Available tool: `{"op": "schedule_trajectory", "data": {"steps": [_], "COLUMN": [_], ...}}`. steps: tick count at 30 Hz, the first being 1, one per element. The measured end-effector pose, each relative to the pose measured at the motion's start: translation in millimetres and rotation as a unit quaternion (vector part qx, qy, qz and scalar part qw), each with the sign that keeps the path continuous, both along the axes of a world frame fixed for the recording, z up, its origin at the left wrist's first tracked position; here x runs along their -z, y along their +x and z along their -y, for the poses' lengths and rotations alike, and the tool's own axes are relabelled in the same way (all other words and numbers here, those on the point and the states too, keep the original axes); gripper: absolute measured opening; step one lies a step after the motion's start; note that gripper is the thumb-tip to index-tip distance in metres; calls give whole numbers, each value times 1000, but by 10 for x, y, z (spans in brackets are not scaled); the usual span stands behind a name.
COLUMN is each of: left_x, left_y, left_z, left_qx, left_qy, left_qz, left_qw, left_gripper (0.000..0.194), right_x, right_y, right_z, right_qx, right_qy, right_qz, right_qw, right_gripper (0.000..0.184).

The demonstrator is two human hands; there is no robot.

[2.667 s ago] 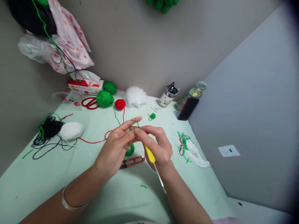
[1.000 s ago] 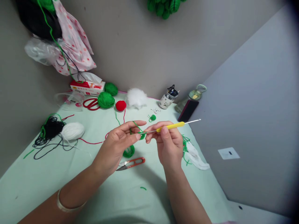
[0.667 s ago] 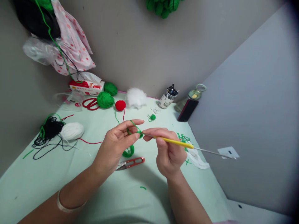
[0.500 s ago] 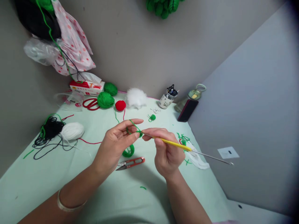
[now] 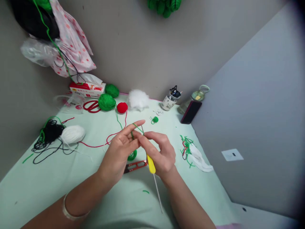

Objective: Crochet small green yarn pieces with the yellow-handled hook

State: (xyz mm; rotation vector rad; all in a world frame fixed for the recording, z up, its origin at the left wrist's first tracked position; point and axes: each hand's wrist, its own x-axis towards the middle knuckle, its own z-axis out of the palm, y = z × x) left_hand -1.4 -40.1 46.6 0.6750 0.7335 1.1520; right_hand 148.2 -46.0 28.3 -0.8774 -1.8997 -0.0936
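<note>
My left hand [image 5: 118, 152] is closed in a pinch, with green yarn [image 5: 138, 128] running over its raised index finger. The small crocheted piece at its fingertips is mostly hidden behind my fingers. In my right hand [image 5: 164, 154] is a crochet hook [image 5: 151, 164] with a yellow handle, its thin tip pointing up beside the yarn and its other metal end pointing down toward me. The fingertips of both hands meet. Beneath them on the table lie orange-red thread snips [image 5: 137, 166] and a green yarn coil [image 5: 132, 155], both partly covered.
Green yarn balls [image 5: 107, 102], a red ball [image 5: 122, 107] and white stuffing [image 5: 138, 100] stand along the back. White yarn [image 5: 73, 134] and tangled black cord [image 5: 51, 132] lie left. To the right are a phone [image 5: 191, 112], a bottle [image 5: 198, 95] and green scraps [image 5: 187, 141].
My right hand has turned the crochet hook from slanting rightward to nearly upright, its rear end now pointing down. Its fingers have closed in against my left hand, covering the crocheted piece.
</note>
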Motion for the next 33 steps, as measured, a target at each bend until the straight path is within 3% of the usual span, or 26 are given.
{"op": "schedule_trajectory", "data": {"steps": [2, 4, 9, 11, 17, 21, 24, 27, 29, 33], "left_x": [-12, -20, -35, -39, -38, -4, 27, 27, 11, -13], "left_y": [8, -12, -72, -69, -44, -46, -76, -106, -106, -73], "left_z": [-29, -66, -67, -41, -21, -62, -111, -129, -112, -60], "left_qx": [42, 45, 13, 12, -16, 41, 58, 35, 36, 28], "left_qy": [-59, -80, -17, 10, 18, -35, -60, -50, -24, 28], "left_qz": [64, 89, 11, -13, -18, 58, 88, 66, 29, -18], "left_qw": [995, 992, 1000, 1000, 1000, 997, 993, 996, 999, 999], "left_gripper": [34, 27, 35, 39, 38, 36, 25, 19, 23, 31], "right_x": [4, -41, -198, -209, -101, -52, -116, -194, -211, -186], "right_y": [-13, -17, -26, -43, -60, -26, 10, 26, 14, -38], "right_z": [0, -5, -32, -41, -12, -7, -28, -51, -59, -61], "right_qx": [5, -14, -105, -120, -72, -37, -60, -84, -118, -140], "right_qy": [-3, -29, -191, -206, -140, -69, -109, -208, -256, -245], "right_qz": [-37, -113, -328, -325, -201, -98, -183, -329, -366, -331], "right_qw": [999, 993, 919, 915, 967, 992, 975, 917, 887, 900], "right_gripper": [41, 36, 21, 19, 27, 40, 27, 17, 18, 15]}}
